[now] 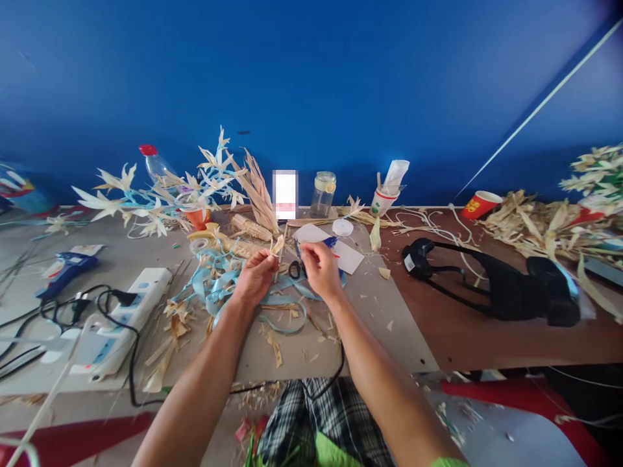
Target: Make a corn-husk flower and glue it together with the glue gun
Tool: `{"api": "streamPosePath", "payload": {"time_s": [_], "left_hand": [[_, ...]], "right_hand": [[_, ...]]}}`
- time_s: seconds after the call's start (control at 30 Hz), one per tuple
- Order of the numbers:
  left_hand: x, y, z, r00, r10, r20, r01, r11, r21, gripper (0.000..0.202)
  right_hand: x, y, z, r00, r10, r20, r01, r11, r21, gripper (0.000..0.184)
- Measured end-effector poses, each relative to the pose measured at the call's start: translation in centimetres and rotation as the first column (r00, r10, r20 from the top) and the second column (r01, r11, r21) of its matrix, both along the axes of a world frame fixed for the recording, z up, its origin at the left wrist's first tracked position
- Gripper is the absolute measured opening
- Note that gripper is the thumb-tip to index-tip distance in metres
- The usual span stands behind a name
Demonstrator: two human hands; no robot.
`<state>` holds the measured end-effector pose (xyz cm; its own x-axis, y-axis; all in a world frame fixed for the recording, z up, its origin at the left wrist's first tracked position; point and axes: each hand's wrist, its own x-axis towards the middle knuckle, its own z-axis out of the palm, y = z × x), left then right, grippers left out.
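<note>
Pale husk strip [278, 245] in left grip [256, 277], right grip [318, 267] beside

Right of right hand [318, 269]: bare grey mat [379, 324] and brown tabletop [462, 337], open up to black headset [511, 292]. Left of left hand [256, 275]: blue ribbon tangle [209, 288], then power strip [136, 305]. Scissors [294, 268] between hands. Beyond them: paper sheets [348, 256], glass jar [322, 193].
</note>
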<state>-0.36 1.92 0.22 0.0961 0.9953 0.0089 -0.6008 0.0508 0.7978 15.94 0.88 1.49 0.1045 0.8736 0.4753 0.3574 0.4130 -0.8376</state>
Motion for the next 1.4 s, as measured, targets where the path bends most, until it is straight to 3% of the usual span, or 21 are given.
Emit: {"api": "streamPosePath", "payload": {"time_s": [0.07,0.17,0.4,0.57,0.67,0.97,1.1,1.27,1.4], "left_hand": [[0.3,-0.1,-0.1,0.999,-0.039,-0.037,0.040,0.999,0.020,0.018],[0.7,-0.3,-0.2,0.990,-0.090,-0.105,0.096,0.994,0.050,0.016],[0.9,-0.5,-0.3,0.975,-0.094,-0.201,0.109,0.992,0.067,0.019],[0.6,-0.2,-0.9,0.964,-0.104,-0.247,0.128,0.988,0.086,0.020],[0.6,-0.2,-1.1,0.962,-0.111,-0.250,0.138,0.986,0.092,0.021],[0.6,-0.2,-1.2,0.945,-0.116,-0.307,0.149,0.985,0.087,0.022],[0.7,-0.4,-0.9,0.961,-0.099,-0.258,0.122,0.990,0.076,0.023],[0.8,-0.6,-0.1,0.985,-0.058,-0.165,0.067,0.997,0.050,0.023],[0.8,-0.5,-0.1,0.993,-0.061,-0.100,0.063,0.998,0.016,0.021]], "right_hand": [[-0.9,-0.3,0.1,0.973,0.151,-0.176,-0.167,0.982,-0.084,0.025],[-1.4,-0.6,0.3,0.891,0.255,-0.376,-0.333,0.930,-0.158,0.029],[-1.1,-0.5,0.8,0.806,0.177,-0.565,-0.377,0.890,-0.258,0.020],[-0.8,-0.6,1.2,0.495,0.139,-0.858,-0.691,0.662,-0.291,0.018],[-0.7,-0.5,1.1,0.400,0.112,-0.910,-0.769,0.582,-0.266,0.017],[-0.8,0.0,0.1,0.370,0.043,-0.928,-0.768,0.576,-0.280,0.019],[-0.6,0.0,0.3,0.371,0.043,-0.928,-0.768,0.576,-0.280,0.020],[-0.9,-0.1,0.3,0.421,0.048,-0.906,-0.697,0.656,-0.290,0.033],[-2.2,-0.5,0.0,0.592,0.071,-0.803,-0.538,0.777,-0.328,0.023]]}}
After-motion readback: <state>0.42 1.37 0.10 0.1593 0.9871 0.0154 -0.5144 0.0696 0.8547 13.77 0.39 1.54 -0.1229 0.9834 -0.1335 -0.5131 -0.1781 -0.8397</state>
